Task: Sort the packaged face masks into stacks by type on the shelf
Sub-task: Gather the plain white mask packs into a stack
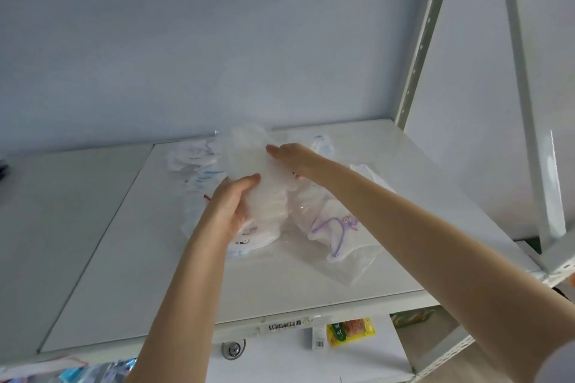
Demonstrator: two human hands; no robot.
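Note:
Both hands hold a stack of white face masks in clear wrappers [249, 162] above the white shelf [124, 242]. My left hand [230, 205] grips its near left edge, thumb on top. My right hand [292, 158] lies over its right side, fingers stretched along the top. Under and around it lie more packaged masks: one with a purple cartoon print [336, 227] at the right, blue-printed ones [202, 179] at the left, a pink-edged one [189, 154] behind, and one with a small face print [249, 239] in front.
A perforated metal upright [420, 40] stands at the shelf's back right corner, another post [529, 102] nearer on the right. A barcode label [284, 325] sits on the shelf's front edge. A yellow packet [351, 331] and other packets [93, 373] lie on the level below.

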